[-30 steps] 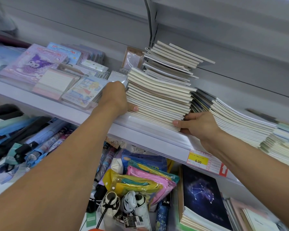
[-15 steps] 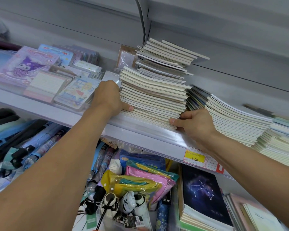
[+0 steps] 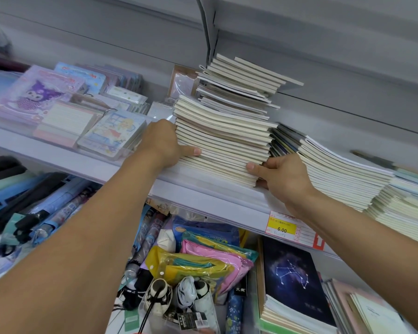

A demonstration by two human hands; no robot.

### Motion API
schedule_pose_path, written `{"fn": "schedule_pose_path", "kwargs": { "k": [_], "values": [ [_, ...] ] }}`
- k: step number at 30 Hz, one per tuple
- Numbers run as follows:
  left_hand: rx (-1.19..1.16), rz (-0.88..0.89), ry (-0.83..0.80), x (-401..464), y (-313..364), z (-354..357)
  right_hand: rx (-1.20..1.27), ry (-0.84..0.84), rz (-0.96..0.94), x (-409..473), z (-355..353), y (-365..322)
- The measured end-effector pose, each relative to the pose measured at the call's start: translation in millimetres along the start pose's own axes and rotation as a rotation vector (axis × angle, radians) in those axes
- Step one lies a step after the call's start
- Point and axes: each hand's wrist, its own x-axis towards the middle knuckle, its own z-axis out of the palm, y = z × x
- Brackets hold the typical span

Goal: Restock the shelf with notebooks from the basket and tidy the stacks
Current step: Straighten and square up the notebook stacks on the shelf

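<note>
A tall stack of cream-edged notebooks (image 3: pixel 223 138) stands at the front of the white shelf (image 3: pixel 203 189). My left hand (image 3: pixel 163 143) grips its left side, thumb lying across the front page edges. My right hand (image 3: pixel 284 175) holds the stack's lower right corner, thumb on the front edge, fingers tucked behind. A second, uneven pile of notebooks (image 3: pixel 241 80) rises behind it. More notebook stacks (image 3: pixel 343 177) lean to the right along the shelf. No basket is in view.
Cartoon-print notepads (image 3: pixel 39 92) and card packs (image 3: pixel 111 136) fill the shelf's left part. A yellow price tag (image 3: pixel 281 229) hangs on the shelf lip. Below lie umbrellas (image 3: pixel 46 213), coloured pouches (image 3: pixel 203 259) and a dark constellation notebook (image 3: pixel 292 278).
Both hands keep their hold on the front stack. The view has shifted slightly, and the stack's edges look a little more squared.
</note>
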Motion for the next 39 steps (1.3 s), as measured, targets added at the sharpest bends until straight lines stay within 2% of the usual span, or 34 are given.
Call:
{"fn": "schedule_pose_path", "kwargs": {
  "k": [4,9,13,18,22,28,33,39],
  "values": [
    [-0.024,0.021,-0.033,4,-3,2,0.003,-0.001,0.0,0,0,-1],
    [0.019,-0.003,0.006,4,-1,-2,0.107,-0.037,0.083,2,-4,-1],
    [-0.048,-0.021,0.045,0,-2,1,0.243,-0.001,0.169,-1,-6,-11],
    [0.054,-0.022,0.026,2,2,2,0.343,0.011,0.258,0,-8,-17],
    [0.025,0.012,-0.043,2,0,3,0.169,-0.067,0.143,-1,-9,-6],
    [-0.222,-0.012,-0.016,3,-2,8,0.177,-0.063,0.086,0,-2,-14],
    [-0.182,-0.023,0.01,6,-4,8,0.163,-0.006,0.086,3,3,-7],
    [-0.161,-0.009,-0.007,7,-8,9,0.04,0.016,-0.033,5,6,-1]
  ]
}}
